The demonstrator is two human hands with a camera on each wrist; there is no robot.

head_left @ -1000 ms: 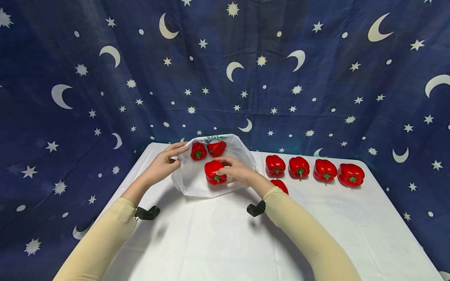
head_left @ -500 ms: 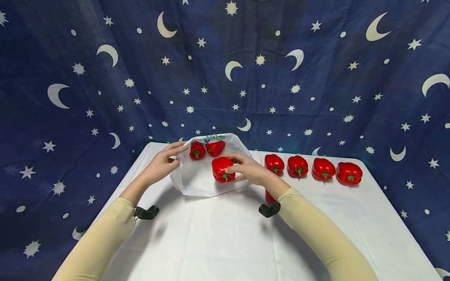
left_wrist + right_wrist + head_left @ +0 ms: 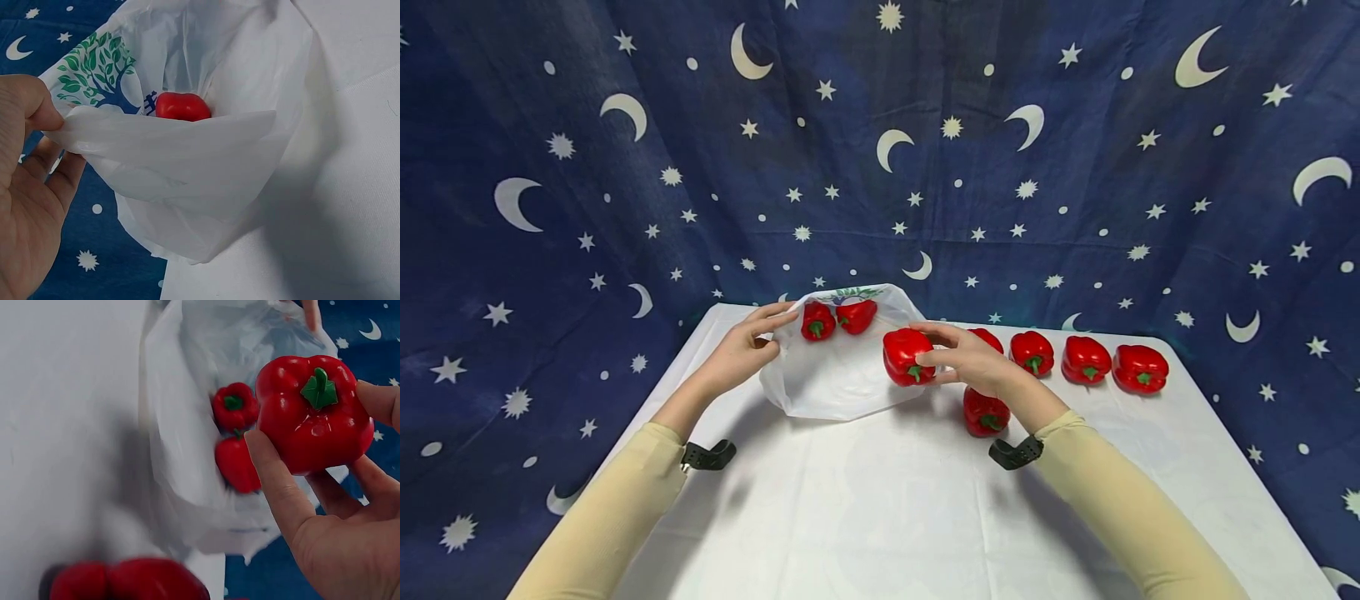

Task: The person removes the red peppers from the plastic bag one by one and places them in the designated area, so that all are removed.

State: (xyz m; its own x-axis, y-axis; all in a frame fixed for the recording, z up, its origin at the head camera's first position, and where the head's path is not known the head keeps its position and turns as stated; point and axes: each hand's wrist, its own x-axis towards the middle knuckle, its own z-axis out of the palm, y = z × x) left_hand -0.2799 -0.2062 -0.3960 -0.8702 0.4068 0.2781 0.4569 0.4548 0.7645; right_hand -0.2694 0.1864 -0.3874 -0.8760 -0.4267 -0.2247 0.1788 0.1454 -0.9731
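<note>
My left hand pinches the rim of a white plastic bag between thumb and fingers, keeping its mouth spread wide. A green-leaved tree is printed on the bag. Inside lie two red bell peppers, one upright pepper and one on its side, a pepper just to its right. At the bag's right edge my right hand grips a third red bell pepper with its fingers and thumb around the sides. In the right wrist view, the green stem of this held pepper faces the camera.
Along the back right of the white-covered table stand several red bell peppers in a row, including a rightmost pepper. One more pepper sits in front, under my right forearm. A dark blue star-and-moon cloth hangs behind.
My right hand has moved right with the gripped bell pepper, from over the middle of the bag to its right edge. The left hand keeps its hold on the rim.
</note>
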